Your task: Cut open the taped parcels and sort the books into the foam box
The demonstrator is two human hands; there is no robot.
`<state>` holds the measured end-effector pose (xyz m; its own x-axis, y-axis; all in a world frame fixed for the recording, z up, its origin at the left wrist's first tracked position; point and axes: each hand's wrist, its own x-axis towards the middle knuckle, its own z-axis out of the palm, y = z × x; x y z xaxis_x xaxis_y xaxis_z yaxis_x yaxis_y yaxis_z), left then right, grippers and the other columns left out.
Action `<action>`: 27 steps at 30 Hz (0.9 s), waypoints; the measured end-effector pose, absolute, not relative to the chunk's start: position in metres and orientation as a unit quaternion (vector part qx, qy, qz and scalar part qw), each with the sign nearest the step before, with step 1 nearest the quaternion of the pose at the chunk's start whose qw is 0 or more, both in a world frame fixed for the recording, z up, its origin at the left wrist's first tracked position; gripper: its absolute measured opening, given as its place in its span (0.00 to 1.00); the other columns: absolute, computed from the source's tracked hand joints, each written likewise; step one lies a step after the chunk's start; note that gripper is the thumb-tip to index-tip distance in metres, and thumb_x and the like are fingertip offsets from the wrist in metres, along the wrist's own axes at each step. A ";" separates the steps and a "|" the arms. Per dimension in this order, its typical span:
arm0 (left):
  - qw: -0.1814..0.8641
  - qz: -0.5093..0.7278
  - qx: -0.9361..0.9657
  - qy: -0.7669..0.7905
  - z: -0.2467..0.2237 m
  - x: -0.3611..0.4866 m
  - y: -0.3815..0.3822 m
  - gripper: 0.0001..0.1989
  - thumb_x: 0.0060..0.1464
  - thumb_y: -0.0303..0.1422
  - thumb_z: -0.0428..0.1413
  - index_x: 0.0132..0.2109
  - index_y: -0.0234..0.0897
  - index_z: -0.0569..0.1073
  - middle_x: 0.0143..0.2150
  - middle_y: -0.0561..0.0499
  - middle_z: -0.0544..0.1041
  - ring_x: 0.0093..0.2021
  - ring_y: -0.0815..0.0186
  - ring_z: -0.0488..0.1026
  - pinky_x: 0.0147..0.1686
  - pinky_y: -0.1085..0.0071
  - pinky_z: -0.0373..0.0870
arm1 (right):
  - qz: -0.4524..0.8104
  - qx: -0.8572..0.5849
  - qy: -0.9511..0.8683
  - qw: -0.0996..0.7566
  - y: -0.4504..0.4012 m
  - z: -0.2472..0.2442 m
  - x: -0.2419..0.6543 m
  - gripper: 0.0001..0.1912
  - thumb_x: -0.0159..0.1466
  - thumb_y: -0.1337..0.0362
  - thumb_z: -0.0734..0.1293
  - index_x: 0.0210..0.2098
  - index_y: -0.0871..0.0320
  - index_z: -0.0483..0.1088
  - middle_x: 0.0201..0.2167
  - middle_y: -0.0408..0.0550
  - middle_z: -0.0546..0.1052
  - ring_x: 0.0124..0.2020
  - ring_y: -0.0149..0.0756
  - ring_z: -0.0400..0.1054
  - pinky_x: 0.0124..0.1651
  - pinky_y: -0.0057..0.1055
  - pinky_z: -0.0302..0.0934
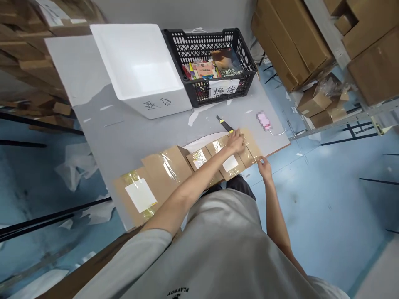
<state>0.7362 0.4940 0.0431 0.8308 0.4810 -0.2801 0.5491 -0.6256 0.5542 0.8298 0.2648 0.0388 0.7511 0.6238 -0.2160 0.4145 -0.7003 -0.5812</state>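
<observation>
Several taped cardboard boxes stand in a row along the near edge of the table. My left hand [236, 141] rests on top of the rightmost box [252, 143], its fingers bent. At that box's near right corner is my right hand [264, 167], thumb and finger pinched at the edge by the shiny tape. Beside it lies a box with a white label [230, 163]. Farther left are a taller box [165, 168] and a box with a large white label [141, 195]. A black and yellow cutter [225, 124] lies just beyond my left hand.
A white bin [137, 62] and a black crate [202, 89] holding books stand at the table's back. A blurred pink item [263, 121] with a cord lies at the right. Shelves with cartons [293, 37] rise on the right; stacked cardboard [34, 62] is at the left.
</observation>
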 end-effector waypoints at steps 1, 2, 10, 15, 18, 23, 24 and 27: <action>0.323 -0.048 0.901 0.285 0.038 0.730 0.491 0.35 0.68 0.29 0.57 0.79 0.23 0.70 0.89 0.25 0.51 0.89 0.36 0.51 0.87 0.40 0.51 | 0.202 -0.909 -0.274 0.241 0.272 0.041 0.833 0.27 0.74 0.53 0.62 0.61 0.63 0.81 0.61 0.71 0.85 0.66 0.59 0.81 0.72 0.58 0.73; 0.320 -0.036 0.903 0.283 0.033 0.723 0.486 0.37 0.68 0.29 0.57 0.80 0.23 0.68 0.89 0.25 0.49 0.90 0.36 0.48 0.87 0.39 0.48 | 0.195 -0.916 -0.265 0.229 0.282 0.045 0.837 0.28 0.73 0.54 0.63 0.63 0.65 0.80 0.67 0.74 0.82 0.73 0.61 0.75 0.78 0.60 0.67; 0.306 0.005 0.888 0.344 0.028 0.692 0.420 0.35 0.74 0.32 0.50 0.83 0.25 0.67 0.87 0.29 0.58 0.91 0.39 0.46 0.88 0.35 0.42 | 0.263 -0.811 -0.508 0.122 0.481 0.049 0.864 0.29 0.80 0.58 0.64 0.74 0.66 0.74 0.74 0.70 0.77 0.78 0.57 0.69 0.85 0.51 0.56; 0.306 -0.026 0.850 0.428 0.035 0.703 0.389 0.36 0.77 0.35 0.46 0.85 0.26 0.63 0.89 0.33 0.52 0.91 0.40 0.42 0.89 0.36 0.41 | 0.339 -0.758 -0.541 -0.133 0.614 0.001 0.854 0.27 0.75 0.62 0.75 0.70 0.67 0.78 0.69 0.70 0.81 0.71 0.57 0.77 0.75 0.45 0.69; 0.296 -0.046 0.830 0.470 0.039 0.710 0.380 0.36 0.78 0.37 0.46 0.86 0.29 0.61 0.90 0.36 0.51 0.91 0.40 0.41 0.89 0.36 0.42 | 0.338 -0.713 -0.573 -0.222 0.639 -0.026 0.857 0.32 0.70 0.67 0.80 0.70 0.71 0.77 0.68 0.73 0.82 0.70 0.53 0.78 0.71 0.40 0.71; 0.285 -0.077 0.821 0.489 0.043 0.721 0.374 0.37 0.78 0.37 0.46 0.87 0.31 0.59 0.90 0.40 0.49 0.91 0.41 0.41 0.89 0.36 0.45 | 0.335 -0.677 -0.616 -0.225 0.632 -0.042 0.889 0.36 0.65 0.68 0.82 0.69 0.74 0.78 0.67 0.75 0.82 0.69 0.51 0.78 0.69 0.37 0.71; 0.280 -0.080 0.820 0.492 0.043 0.723 0.374 0.37 0.78 0.37 0.46 0.87 0.31 0.59 0.90 0.39 0.49 0.91 0.41 0.41 0.89 0.36 0.45 | 0.335 -0.673 -0.620 -0.224 0.631 -0.044 0.898 0.35 0.65 0.68 0.82 0.69 0.75 0.78 0.67 0.75 0.82 0.68 0.51 0.78 0.68 0.37 0.71; 0.264 -0.085 0.818 0.503 0.042 0.727 0.374 0.38 0.77 0.37 0.48 0.86 0.28 0.60 0.90 0.36 0.49 0.91 0.39 0.41 0.89 0.37 0.45 | 0.322 -0.680 -0.624 -0.210 0.633 -0.048 0.931 0.32 0.67 0.68 0.81 0.67 0.78 0.79 0.66 0.77 0.82 0.66 0.51 0.79 0.67 0.35 0.71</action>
